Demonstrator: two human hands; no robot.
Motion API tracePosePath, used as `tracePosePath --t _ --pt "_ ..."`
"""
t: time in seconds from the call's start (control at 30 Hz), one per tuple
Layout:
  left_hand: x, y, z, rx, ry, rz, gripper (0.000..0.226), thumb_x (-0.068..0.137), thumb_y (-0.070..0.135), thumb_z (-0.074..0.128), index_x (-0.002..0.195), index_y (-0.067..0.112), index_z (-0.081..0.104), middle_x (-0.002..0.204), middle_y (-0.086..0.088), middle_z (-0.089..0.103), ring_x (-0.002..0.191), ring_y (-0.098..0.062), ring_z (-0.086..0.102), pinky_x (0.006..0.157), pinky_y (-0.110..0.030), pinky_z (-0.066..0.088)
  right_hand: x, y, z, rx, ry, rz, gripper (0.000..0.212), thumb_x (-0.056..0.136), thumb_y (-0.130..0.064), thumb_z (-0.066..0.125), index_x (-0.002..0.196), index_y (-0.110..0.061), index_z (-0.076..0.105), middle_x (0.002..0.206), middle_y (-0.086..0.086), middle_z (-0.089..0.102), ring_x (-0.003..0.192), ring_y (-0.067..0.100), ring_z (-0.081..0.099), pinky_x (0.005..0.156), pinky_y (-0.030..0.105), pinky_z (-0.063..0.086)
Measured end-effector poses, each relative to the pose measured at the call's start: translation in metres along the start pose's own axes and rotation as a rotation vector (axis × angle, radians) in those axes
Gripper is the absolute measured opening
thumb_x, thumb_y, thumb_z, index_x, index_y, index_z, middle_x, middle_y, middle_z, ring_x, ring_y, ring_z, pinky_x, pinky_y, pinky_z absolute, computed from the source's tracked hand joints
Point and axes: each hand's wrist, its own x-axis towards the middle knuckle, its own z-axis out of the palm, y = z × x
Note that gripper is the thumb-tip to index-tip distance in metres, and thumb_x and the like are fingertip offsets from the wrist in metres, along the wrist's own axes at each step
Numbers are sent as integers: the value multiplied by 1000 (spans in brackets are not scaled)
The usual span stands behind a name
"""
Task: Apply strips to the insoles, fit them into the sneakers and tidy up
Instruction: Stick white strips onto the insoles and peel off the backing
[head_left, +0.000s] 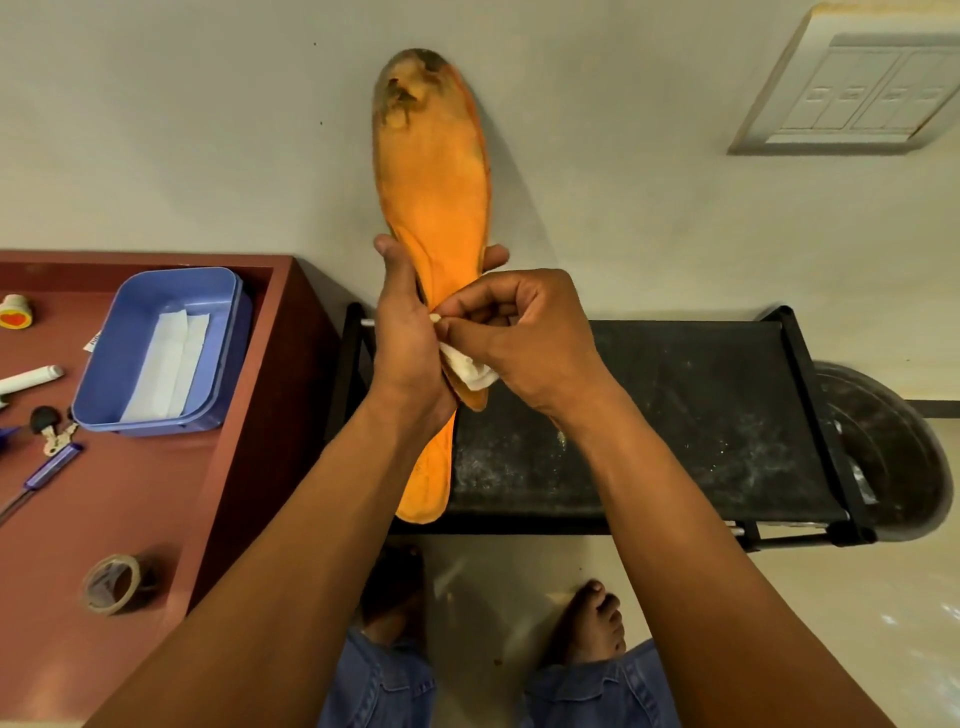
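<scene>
Here, insole (431, 171) in left hand (408, 332), right hand (519, 332) pinching strip (470, 370)

Only one view is given, shot from a head-worn wide-angle camera that's pointed forward and down. Both hands get framed up close at centre, with floor and feet caught at the bottom edge.

I hold the insole (431, 208) upright in the left grip (405, 332), thumb and fingers around its waist. The right grip (519, 332) touches it from the right, pinching a strip (470, 371) against the insole's lower part. Behind and below both grips stands a rack (649, 415). Left of the grips is the desk (104, 519); on it a tray (161, 353) with strips (166, 364) inside, keys (49, 431) further left, a tape roll (111, 582) nearest me.
</scene>
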Motion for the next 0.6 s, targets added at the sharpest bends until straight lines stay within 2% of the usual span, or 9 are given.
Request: tracePosePath --t 0.13,0.23,0.3,0.37,0.43,0.5,0.6 --pt "0 -9 6 -22 9 41 81 103 67 20 117 5 68 110 -17 74 105 -29 73 93 -39 60 2 6 0 -159 209 -35 8 81 -19 84 88 -22 81 82 -13 76 76 3 72 79 35 61" --pt "0 -10 6 -28 23 45 81 103 67 19 129 4 63 118 -20 72 113 -31 71 98 -42 57 2 6 1 -227 237 -57 9 83 -24 82 91 -25 80 87 -15 76 80 3 71 81 37 61" --pt "-1 -5 3 -32 24 20 91 100 72 17 138 -1 57 130 -24 66 120 -34 67 100 -44 57 2 5 0 -233 149 -39 9 82 -24 83 90 -25 80 87 -13 76 80 4 72 82 39 61" --pt "1 2 -2 -15 23 12 99 97 76 12 136 -3 58 127 -26 67 118 -35 68 99 -47 57 2 5 1 -196 22 -7 10 80 -20 84 89 -23 81 85 -11 77 79 4 72 81 39 61" --pt "2 9 -6 -21 37 26 100 96 78 10 129 -1 62 118 -24 72 111 -33 72 96 -48 57 1 3 1 -166 -76 1 11 80 -18 85 90 -19 81 80 -12 75 71 -2 67 74 31 57" --pt "4 14 -11 -41 57 40 97 96 78 10 122 2 65 111 -19 76 108 -31 74 96 -47 56 0 2 1 -170 -147 -11 10 83 -17 84 93 -17 82 78 -14 70 60 -8 60 65 19 46" --pt "7 17 -17 -65 70 60 99 96 79 11 131 1 60 121 -21 72 113 -33 71 101 -47 54 -1 0 0 -154 -225 -31 15 86 -12 79 101 -12 81 86 -11 73 60 -10 60 61 9 42"
